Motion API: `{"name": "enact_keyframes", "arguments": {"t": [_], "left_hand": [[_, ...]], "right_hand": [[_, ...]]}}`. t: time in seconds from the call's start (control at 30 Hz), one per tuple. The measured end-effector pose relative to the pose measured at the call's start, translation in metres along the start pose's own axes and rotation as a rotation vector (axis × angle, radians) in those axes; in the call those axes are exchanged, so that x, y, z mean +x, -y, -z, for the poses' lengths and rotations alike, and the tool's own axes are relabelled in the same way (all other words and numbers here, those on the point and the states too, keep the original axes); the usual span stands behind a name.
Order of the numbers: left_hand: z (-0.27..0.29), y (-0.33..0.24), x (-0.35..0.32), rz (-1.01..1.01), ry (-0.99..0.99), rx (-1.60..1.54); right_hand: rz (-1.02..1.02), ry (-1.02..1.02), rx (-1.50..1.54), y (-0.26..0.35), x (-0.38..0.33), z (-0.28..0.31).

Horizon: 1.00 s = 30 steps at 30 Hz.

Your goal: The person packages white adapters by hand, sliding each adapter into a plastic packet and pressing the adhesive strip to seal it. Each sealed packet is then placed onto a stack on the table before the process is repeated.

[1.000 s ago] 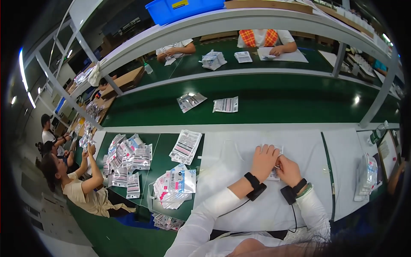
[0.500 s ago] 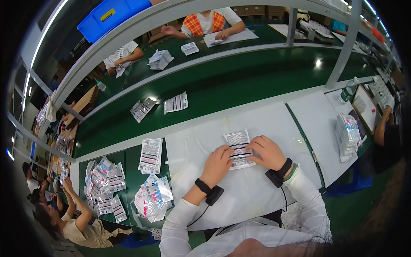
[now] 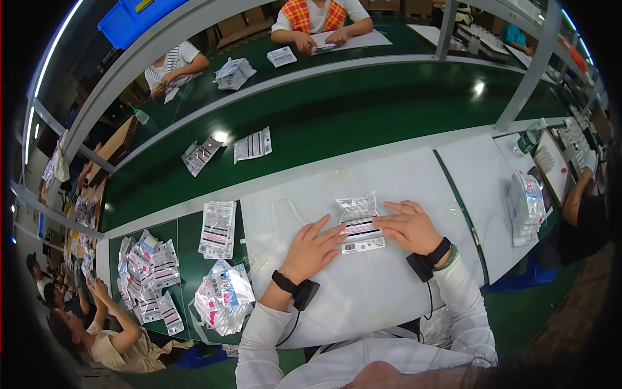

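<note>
A silvery foil pouch point(image 3: 363, 228) with dark and pink printed bands lies on the white work sheet in front of me, creased across near its top end. My left hand point(image 3: 310, 251) rests at its left side, fingers stretched out and fingertips at the pouch's edge. From the other side, my right hand point(image 3: 414, 228) reaches over with spread fingers, the tips touching the pouch's right edge. Neither hand grips it. Both wrists wear black straps with small boxes and cables.
To my left lie a neat pouch stack point(image 3: 218, 228), a loose pouch pile point(image 3: 224, 298) and a larger heap point(image 3: 146, 275). Two pouches point(image 3: 253, 145) lie on the green belt. At right are a bagged stack point(image 3: 525, 207) and a bottle point(image 3: 530, 137). Co-workers sit across and at both sides.
My fingers have straightened and spread, where before they were curled onto the pouch. The pouch's upper part now looks creased. Across the belt, a person's hands have come together over a white board.
</note>
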<state>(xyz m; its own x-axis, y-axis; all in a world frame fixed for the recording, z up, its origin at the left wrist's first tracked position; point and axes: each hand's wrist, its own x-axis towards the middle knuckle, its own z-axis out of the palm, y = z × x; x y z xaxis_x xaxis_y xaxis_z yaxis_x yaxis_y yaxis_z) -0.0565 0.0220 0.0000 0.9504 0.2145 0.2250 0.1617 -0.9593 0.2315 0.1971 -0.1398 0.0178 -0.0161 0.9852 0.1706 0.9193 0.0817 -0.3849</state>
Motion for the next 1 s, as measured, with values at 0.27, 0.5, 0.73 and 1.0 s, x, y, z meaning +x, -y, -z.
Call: {"name": "enact_keyframes", "arguments": {"t": [0.27, 0.5, 0.73, 1.0], "left_hand": [[0.01, 0.005, -0.002, -0.035, 0.141, 0.014], [0.005, 0.012, -0.002, -0.052, 0.134, 0.038], [-0.029, 0.015, -0.014, -0.085, 0.024, -0.035], [-0.029, 0.011, -0.01, -0.05, -0.011, -0.22]], "right_hand": [[-0.042, -0.136, 0.09, -0.01, 0.005, -0.008], [0.077, -0.171, 0.004, 0.049, 0.028, -0.035], [0.055, -0.146, -0.054, 0.068, 0.021, -0.057], [-0.002, -0.102, 0.154, 0.065, 0.02, -0.054]]}}
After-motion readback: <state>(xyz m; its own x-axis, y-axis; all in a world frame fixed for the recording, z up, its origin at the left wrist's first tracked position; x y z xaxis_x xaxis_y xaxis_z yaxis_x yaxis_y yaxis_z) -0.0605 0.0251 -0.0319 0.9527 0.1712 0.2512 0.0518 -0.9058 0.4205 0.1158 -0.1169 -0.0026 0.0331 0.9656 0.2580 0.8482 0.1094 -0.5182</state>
